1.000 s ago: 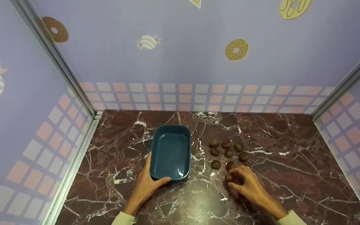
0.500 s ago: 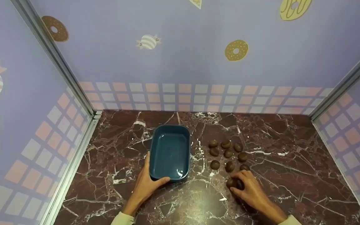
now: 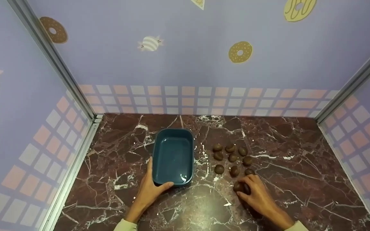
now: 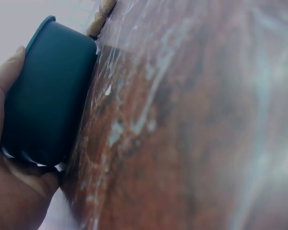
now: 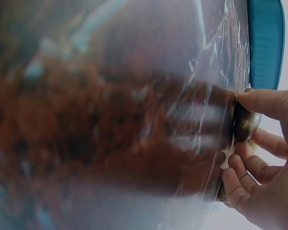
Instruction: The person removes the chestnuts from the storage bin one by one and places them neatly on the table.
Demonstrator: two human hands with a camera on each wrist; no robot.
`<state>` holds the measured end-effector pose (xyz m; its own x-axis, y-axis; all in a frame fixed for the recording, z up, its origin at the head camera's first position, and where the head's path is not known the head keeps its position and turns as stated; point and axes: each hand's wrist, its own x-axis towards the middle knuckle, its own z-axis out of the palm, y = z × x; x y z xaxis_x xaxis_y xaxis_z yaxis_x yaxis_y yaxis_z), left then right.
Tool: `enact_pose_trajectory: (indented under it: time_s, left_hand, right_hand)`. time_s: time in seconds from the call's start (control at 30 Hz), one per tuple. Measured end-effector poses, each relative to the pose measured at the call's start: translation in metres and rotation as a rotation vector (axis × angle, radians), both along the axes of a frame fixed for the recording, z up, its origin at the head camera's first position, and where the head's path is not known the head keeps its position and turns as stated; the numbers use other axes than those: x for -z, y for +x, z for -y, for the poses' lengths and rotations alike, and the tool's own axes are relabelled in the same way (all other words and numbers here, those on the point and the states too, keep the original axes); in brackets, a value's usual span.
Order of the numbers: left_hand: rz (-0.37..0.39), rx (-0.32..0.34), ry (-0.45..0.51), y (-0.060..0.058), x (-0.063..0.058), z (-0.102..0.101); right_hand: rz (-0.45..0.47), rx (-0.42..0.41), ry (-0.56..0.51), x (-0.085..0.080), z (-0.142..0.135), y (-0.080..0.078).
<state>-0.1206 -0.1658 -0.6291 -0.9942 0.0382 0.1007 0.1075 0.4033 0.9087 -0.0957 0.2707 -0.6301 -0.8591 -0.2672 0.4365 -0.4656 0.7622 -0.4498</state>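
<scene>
A deep teal rectangular baking dish (image 3: 172, 158) stands on the marbled tabletop with nothing in it. My left hand (image 3: 148, 187) holds its near left corner, thumb along the near rim and fingers against the left wall. The left wrist view shows the dish's outer side (image 4: 50, 91) beside that hand. To the right, my right hand (image 3: 257, 194) pinches a glossy brown chestnut (image 3: 238, 186) between thumb and fingers, low at the table. In the right wrist view this chestnut (image 5: 246, 121) shows a small pale mark. Beyond the hand lie several more chestnuts (image 3: 233, 157) in loose rows.
One chestnut (image 3: 249, 172) lies right at the right hand's fingers, partly covered. A purple back wall (image 3: 185, 64) with pink and white squares rises behind the table (image 3: 124, 144). Side panels with metal rails (image 3: 72, 179) bound it left and right.
The right hand has drawn slightly down and toward the person with a chestnut at its fingers, then stayed there. The left hand and the dish keep their place.
</scene>
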Motion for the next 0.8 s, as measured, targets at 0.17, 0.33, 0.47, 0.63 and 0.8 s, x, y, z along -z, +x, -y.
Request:
enact_pose_trajectory:
  time_s: [0.17, 0.33, 0.47, 0.63, 0.8]
  left_hand:
    - [0.009, -0.003, 0.018, 0.001, -0.001, -0.001]
    - [0.024, 0.000, 0.029, 0.002, -0.002, -0.003]
    - [0.023, 0.019, 0.022, 0.001, -0.002, -0.001]
    - [-0.006, 0.049, -0.026, 0.000, -0.005, 0.008]
    - [-0.017, 0.054, -0.108, 0.000, -0.016, 0.023]
  right_hand:
    - [0.004, 0.007, 0.002, -0.001, 0.000, 0.000]
    - [0.029, 0.013, 0.007, -0.003, 0.001, -0.001]
    - [0.037, 0.011, -0.007, -0.007, 0.001, -0.002]
    - [0.031, 0.003, -0.033, -0.020, -0.003, -0.005]
    - [-0.027, 0.009, -0.046, -0.039, -0.020, -0.014]
